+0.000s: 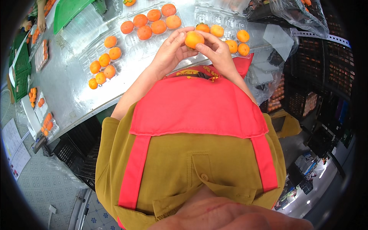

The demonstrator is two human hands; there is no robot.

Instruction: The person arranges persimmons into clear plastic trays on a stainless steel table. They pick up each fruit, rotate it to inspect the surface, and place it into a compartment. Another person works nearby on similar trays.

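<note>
Between my two hands, above the near edge of the metal table (66,95), is a smooth orange persimmon (194,39). The fingers and thumb of my left hand (173,47) hold its left side. My right hand (215,50) grips it from the right, the thumb on its lower front. Beyond my right hand lies a clear plastic tray (211,17) with several persimmons in its cups, one showing a green calyx (203,27). Left of my hands, another clear tray (132,46) carries rows of persimmons (158,27), and a third group (104,60) sits further left.
A green plastic crate (67,13) stands at the back left, near another person's hand (41,25). Wrapped fruit packs (42,54) lie at the left. Black crates (310,63) are stacked at the right, beside plastic film (302,14). More black crates (77,152) sit below the table.
</note>
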